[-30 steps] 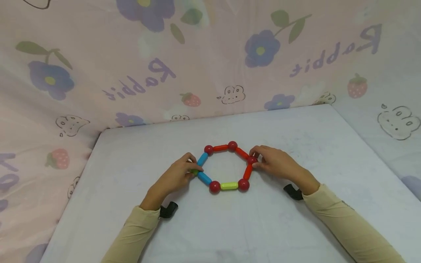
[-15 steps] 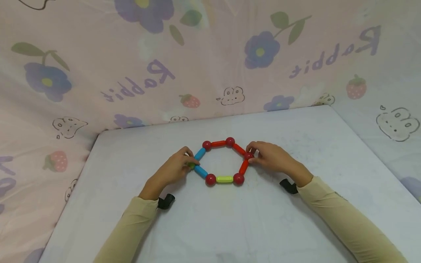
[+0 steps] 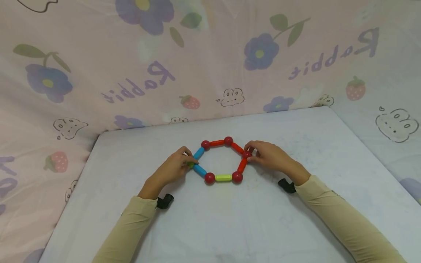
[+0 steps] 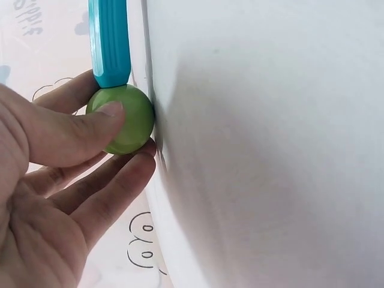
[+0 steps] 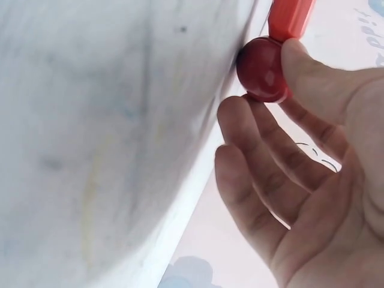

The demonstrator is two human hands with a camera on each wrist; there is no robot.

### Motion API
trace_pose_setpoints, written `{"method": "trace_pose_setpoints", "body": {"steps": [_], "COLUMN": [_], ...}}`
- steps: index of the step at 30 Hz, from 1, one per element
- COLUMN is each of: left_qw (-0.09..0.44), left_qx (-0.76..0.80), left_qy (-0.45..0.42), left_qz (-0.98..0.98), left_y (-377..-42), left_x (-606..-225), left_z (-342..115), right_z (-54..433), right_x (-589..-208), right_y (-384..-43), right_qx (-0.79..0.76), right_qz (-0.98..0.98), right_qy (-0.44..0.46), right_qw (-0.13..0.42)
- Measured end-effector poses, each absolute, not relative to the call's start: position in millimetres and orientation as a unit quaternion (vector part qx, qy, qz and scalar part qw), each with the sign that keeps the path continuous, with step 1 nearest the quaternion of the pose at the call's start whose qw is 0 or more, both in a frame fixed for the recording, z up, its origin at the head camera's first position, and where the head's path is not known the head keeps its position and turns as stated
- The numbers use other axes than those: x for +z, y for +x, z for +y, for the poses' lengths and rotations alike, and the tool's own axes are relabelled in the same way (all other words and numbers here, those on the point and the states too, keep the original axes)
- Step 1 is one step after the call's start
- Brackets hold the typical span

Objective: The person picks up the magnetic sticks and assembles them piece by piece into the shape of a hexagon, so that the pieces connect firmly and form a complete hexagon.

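A six-sided ring of magnetic rods and balls lies on the white table (image 3: 210,226). My left hand (image 3: 174,166) pinches the green ball (image 4: 133,123) at its left corner, thumb on one face and fingers around the others. Two blue rods (image 3: 199,170) run out from that ball. At the opposite corner, my right hand (image 3: 270,156) pinches a red ball (image 5: 262,69) between thumb and fingers, where two red rods (image 3: 242,165) meet. Along the near side, a yellow-green rod (image 3: 223,178) joins two more red balls (image 3: 209,178). A third red rod (image 3: 216,143) spans the far side.
A pink curtain (image 3: 204,47) printed with flowers and rabbits hangs behind the table and down its left side. Black wrist-worn pieces (image 3: 165,201) project below both sleeves. The table's far edge lies beyond the ring.
The ring has slid a little away from me and to the left, both hands moving along with it. Each hand keeps its grip on its ball.
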State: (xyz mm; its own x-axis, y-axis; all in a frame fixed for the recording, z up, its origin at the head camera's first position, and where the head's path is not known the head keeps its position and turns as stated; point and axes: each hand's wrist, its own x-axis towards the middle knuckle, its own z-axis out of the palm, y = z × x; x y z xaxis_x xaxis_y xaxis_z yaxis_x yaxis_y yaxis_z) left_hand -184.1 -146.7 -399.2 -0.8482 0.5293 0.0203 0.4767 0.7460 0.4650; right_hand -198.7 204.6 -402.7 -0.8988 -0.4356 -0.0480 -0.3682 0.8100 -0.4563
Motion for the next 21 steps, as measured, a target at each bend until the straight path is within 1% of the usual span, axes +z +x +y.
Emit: {"method": "trace_pose_setpoints", "body": {"steps": [10,15,21], "left_qw": [0.072,0.065,0.08], "left_qx": [0.237,0.245,0.224], "left_qy": [0.249,0.249,0.229], "left_qz": [0.936,0.935,0.944], "left_y": [-188,-190,-191], "left_x": [-399,-400,-398], "left_z": [-149,-151,-164], "right_z": [203,203,213], "right_x": [-403,-401,-399], "right_y": [-201,-201,-202], "right_qx": [-0.218,-0.211,-0.204], "right_qz": [0.95,0.951,0.953], "right_qy": [-0.212,-0.216,-0.206], "right_qw": [0.073,0.071,0.084]}}
